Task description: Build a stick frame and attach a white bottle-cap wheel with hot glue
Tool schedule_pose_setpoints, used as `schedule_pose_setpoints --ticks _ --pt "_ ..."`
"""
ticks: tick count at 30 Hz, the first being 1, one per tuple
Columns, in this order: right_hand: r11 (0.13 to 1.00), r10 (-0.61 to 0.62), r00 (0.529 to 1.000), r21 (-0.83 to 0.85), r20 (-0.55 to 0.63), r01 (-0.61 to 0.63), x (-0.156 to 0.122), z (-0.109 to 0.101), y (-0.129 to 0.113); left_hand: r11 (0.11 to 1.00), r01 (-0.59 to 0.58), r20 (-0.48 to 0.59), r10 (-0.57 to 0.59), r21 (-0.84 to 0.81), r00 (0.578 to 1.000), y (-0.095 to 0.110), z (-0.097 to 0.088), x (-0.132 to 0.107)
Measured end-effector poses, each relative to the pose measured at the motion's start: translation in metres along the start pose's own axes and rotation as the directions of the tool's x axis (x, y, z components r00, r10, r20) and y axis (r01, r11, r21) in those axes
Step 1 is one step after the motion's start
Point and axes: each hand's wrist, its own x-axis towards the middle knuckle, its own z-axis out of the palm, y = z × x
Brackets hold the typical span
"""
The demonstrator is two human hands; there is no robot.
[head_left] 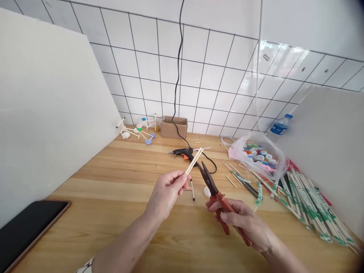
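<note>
Above the worktop (113, 182), hands (166, 191) with chopsticks (194, 161) and pliers (217, 197)

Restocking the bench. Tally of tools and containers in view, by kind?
pliers: 1
glue gun: 1
cardboard box: 1
water bottle: 1
plastic bag: 1
total: 5

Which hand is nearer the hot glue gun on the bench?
Left. The left hand, holding wooden sticks, is just below the hot glue gun in view; the right hand, holding red-handled pliers, is farther away, to the lower right.
</note>
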Motion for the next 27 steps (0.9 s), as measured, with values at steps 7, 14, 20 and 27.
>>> schedule_pose_setpoints --ticks 7,14,20,27 --pt "0.944 -0.058 0.998 -0.327 -0.001 0.055 -0.009 -0.008 0.008 0.996 0.078 0.039 -0.079 0.044 0.996 -0.003 0.005 -0.004" --pt "0.874 -0.138 0.99 -0.47 -0.003 0.12 -0.013 -0.002 0.013 0.983 0.09 0.152 -0.114 0.157 0.982 -0.013 0.012 -0.011" --pt "0.842 -0.163 0.986 -0.518 0.018 0.148 -0.014 0.003 0.014 0.947 0.086 0.207 -0.156 0.311 0.966 -0.016 0.017 -0.015" --pt "0.768 -0.189 0.981 -0.616 0.041 0.174 -0.014 0.009 0.008 0.932 0.033 0.221 -0.119 0.36 0.968 -0.019 0.021 -0.017"
